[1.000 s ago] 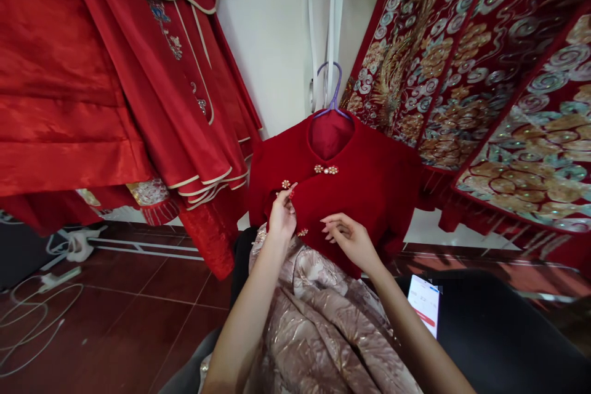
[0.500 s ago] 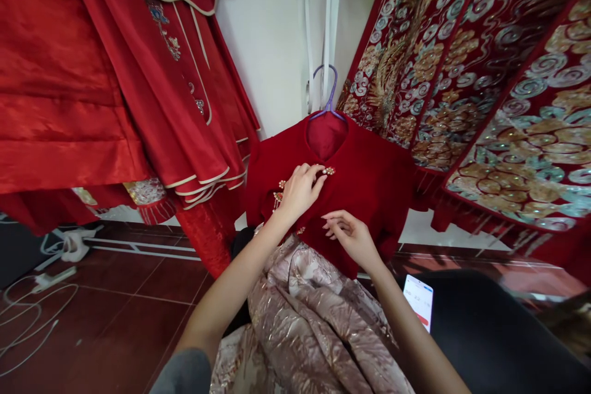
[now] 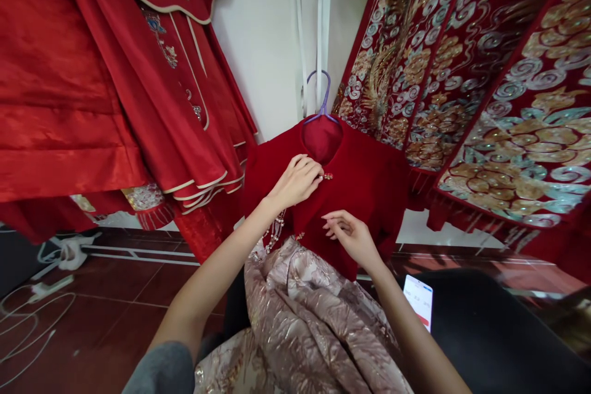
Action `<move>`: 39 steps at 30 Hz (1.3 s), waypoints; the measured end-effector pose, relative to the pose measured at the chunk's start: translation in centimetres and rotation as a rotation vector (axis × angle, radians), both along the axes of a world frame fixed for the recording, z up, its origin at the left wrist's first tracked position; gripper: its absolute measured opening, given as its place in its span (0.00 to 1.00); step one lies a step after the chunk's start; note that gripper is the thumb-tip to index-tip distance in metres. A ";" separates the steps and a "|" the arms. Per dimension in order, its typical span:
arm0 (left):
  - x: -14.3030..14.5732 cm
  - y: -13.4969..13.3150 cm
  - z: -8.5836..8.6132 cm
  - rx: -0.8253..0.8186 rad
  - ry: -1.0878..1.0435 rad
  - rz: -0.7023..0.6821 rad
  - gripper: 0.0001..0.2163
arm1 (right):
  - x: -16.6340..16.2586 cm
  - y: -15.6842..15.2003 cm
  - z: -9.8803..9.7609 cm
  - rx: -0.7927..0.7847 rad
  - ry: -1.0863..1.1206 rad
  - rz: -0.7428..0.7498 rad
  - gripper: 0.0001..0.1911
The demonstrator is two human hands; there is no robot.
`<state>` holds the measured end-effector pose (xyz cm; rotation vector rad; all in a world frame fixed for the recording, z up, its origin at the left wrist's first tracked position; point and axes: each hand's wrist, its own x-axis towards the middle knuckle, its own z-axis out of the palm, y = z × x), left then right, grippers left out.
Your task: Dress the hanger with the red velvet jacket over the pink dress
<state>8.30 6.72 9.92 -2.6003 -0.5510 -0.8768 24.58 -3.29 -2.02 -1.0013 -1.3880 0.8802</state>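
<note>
A dark red velvet top (image 3: 369, 160) hangs on a purple hanger (image 3: 325, 95) in front of me. My left hand (image 3: 299, 180) lies over its chest just below the neckline, thumb and fingers pinched together at the end of a small beaded fastener (image 3: 327, 176). Strings of beads (image 3: 276, 231) dangle below that wrist. My right hand (image 3: 348, 234) hovers at the front of the top, lower and to the right, its fingers loosely bent and apart with nothing in them. Shiny pinkish-brown patterned fabric (image 3: 305, 301) is bunched below both hands.
Red satin garments (image 3: 60, 104) hang at the left, and richly embroidered ones (image 3: 521, 111) at the right. A lit phone (image 3: 418, 300) rests on a black seat (image 3: 484, 326). White cables (image 3: 37, 326) and a power strip (image 3: 50, 288) lie on the tiled floor.
My left thumb has drawn in against the fingers at the fastener, and the left forearm has lowered slightly. More of the bead strings shows. My right hand has barely moved.
</note>
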 end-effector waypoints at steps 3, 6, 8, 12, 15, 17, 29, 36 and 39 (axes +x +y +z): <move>0.1 0.3 0.4 0.089 0.013 0.016 0.10 | 0.0 -0.1 0.0 0.004 -0.003 0.006 0.14; 0.3 0.5 0.4 0.173 -0.012 0.076 0.11 | -0.5 0.1 0.8 0.044 -0.071 -0.073 0.13; 0.4 0.7 0.2 0.208 -0.049 0.125 0.12 | -1.1 0.7 2.0 0.156 -0.131 -0.271 0.12; 0.8 0.7 -0.3 0.214 -0.144 0.251 0.12 | -2.5 3.7 5.8 0.470 -0.220 -0.810 0.18; 1.1 0.4 -0.6 0.185 -0.220 0.440 0.17 | -3.4 6.5 8.2 0.527 -0.332 -0.959 0.32; 1.0 0.2 -0.7 0.150 -0.270 0.563 0.23 | -3.6 7.9 8.9 0.510 -0.422 -0.968 0.37; -7.4 4.4 2.4 -0.249 -0.463 0.794 0.25 | 8.6 6.3 7.9 0.444 -0.630 -1.003 0.34; -11.5 6.8 6.3 -0.805 -0.556 0.630 0.08 | 13.3 6.1 11.7 0.213 -0.597 -0.875 0.15; -13.1 7.3 6.6 -1.124 -0.524 0.479 0.04 | 15.4 6.3 12.6 0.112 -0.579 -0.720 0.14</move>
